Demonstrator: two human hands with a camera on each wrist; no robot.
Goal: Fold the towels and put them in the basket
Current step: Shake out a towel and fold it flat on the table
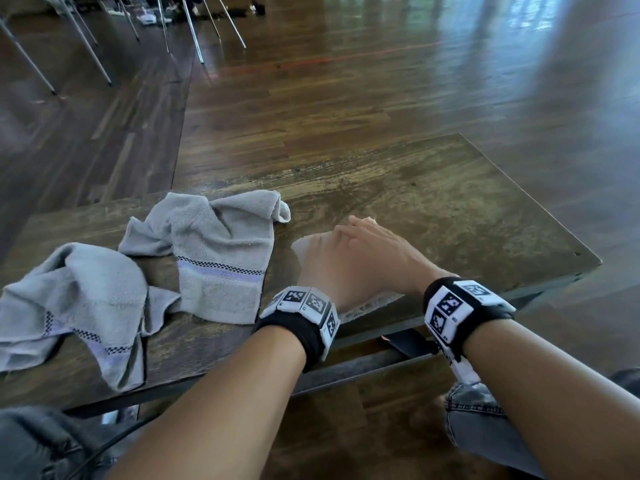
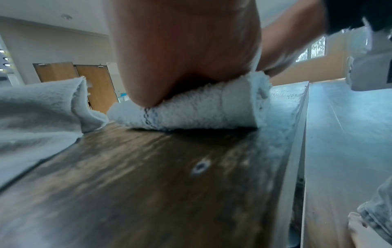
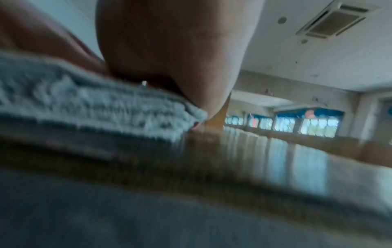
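Note:
A folded grey towel (image 1: 306, 247) lies near the front edge of the wooden table (image 1: 433, 202). Both hands rest flat on top of it. My left hand (image 1: 323, 268) is blurred and covers its left part. My right hand (image 1: 375, 249) lies on its right part with straight fingers pointing away. In the left wrist view the heel of the left hand (image 2: 180, 50) presses into the folded towel (image 2: 191, 109). The right wrist view shows the right hand (image 3: 169, 50) on the towel's layered edge (image 3: 84, 107). No basket is in view.
Two crumpled grey towels with checked stripes lie to the left, one mid-table (image 1: 214, 251) and one at the left edge (image 1: 69, 299). Metal chair legs (image 1: 194, 29) stand on the floor beyond. Knees in jeans (image 1: 478, 420) sit below the table's front edge.

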